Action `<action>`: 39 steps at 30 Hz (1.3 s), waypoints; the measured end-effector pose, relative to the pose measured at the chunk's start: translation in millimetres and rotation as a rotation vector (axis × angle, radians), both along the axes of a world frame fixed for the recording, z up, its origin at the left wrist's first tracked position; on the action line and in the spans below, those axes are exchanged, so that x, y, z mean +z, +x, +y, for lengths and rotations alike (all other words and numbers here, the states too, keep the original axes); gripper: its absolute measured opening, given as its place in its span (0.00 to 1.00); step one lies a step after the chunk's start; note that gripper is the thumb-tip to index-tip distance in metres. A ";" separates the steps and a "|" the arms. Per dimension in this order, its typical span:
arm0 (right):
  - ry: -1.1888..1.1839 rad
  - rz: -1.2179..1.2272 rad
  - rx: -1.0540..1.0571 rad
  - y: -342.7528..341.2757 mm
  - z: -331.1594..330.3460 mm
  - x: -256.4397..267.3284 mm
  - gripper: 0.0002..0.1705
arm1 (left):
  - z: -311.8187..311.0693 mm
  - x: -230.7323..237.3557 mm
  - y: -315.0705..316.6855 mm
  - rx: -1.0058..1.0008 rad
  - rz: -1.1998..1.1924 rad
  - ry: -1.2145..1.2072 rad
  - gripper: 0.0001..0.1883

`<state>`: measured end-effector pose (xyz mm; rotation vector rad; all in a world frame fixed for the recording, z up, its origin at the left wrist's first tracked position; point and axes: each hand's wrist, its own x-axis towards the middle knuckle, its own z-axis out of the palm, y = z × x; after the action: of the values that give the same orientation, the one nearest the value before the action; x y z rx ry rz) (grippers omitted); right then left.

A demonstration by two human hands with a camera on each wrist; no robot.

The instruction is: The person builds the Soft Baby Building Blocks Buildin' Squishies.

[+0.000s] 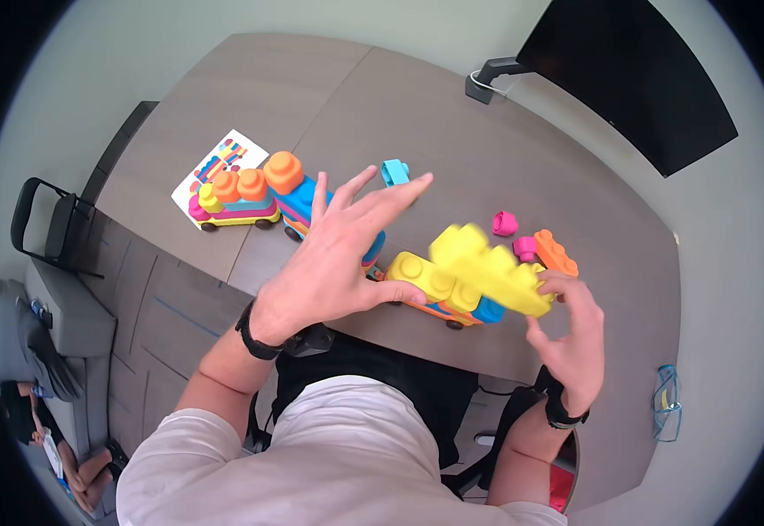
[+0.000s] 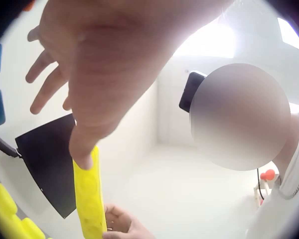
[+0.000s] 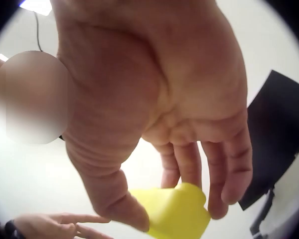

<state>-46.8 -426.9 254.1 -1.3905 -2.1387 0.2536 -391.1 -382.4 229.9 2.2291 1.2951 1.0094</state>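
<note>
My right hand (image 1: 577, 337) pinches one end of a long yellow toy building block (image 1: 487, 272) between thumb and fingers. Blurred in the head view, the block is tilted above the rear wagon of a toy block train. Beneath it, yellow blocks (image 1: 410, 267) with round studs sit on that wagon, over blue and orange parts (image 1: 480, 309). With fingers spread, my left hand (image 1: 325, 254) hovers over the train's middle, its thumb tip right at the yellow blocks on the wagon. The left hand hides part of the blue middle wagon (image 1: 299, 206).
The train's front (image 1: 237, 206) stands beside a printed picture sheet (image 1: 224, 158) on the table (image 1: 347, 114). Farther back lies a light blue block (image 1: 394, 173). Pink blocks (image 1: 505, 223) and an orange block (image 1: 556, 252) lie behind the right hand. A monitor (image 1: 636, 79) overhangs the far edge.
</note>
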 end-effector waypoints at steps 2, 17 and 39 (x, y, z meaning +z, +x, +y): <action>-0.010 -0.003 0.016 -9.3 0.4 -5.4 0.25 | -0.4 -3.1 0.8 -0.007 0.115 0.049 0.49; -0.084 -0.104 0.044 -29.3 5.5 -18.9 0.28 | 7.4 -25.5 3.8 -0.056 0.302 0.034 0.26; -0.813 0.414 0.510 -2.2 101.2 -59.0 0.22 | 2.8 -25.9 0.3 0.053 0.424 0.052 0.23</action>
<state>-49.0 -325.7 195.0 -0.9821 -2.0531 1.5964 -390.8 -379.5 204.1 2.5545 1.5173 0.6082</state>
